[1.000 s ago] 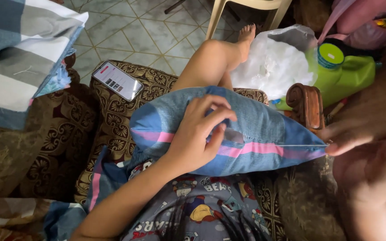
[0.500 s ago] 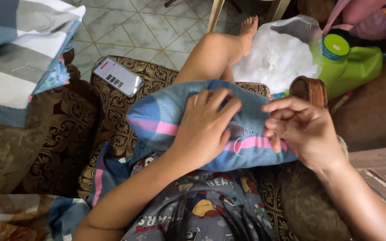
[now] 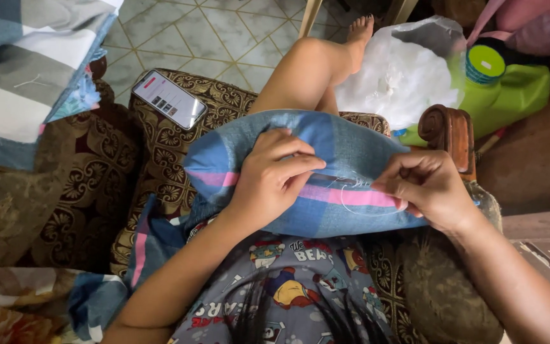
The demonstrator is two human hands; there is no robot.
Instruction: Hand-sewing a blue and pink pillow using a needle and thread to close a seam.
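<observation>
A blue cloth with a pink stripe (image 3: 326, 153) lies over my lap on a patterned brown armchair. My left hand (image 3: 275, 175) presses down and pinches the cloth near its middle. My right hand (image 3: 424, 185) is closed at the cloth's right side, fingertips pinched together where a thin white thread (image 3: 351, 202) loops over the pink stripe. A needle is too small to make out. The two hands are a short gap apart.
A phone (image 3: 169, 99) with a lit screen rests on the chair's left arm. Folded grey and blue checked cloth (image 3: 27, 70) hangs at upper left. A white plastic bag (image 3: 402, 76) and a green bag (image 3: 510, 95) sit by the carved wooden armrest (image 3: 451, 130). Tiled floor lies beyond.
My right hand came in from the far right edge to the cloth and now pinches at the pink stripe with a thread loop showing. My left hand stayed on the cloth, fingers curled tighter.
</observation>
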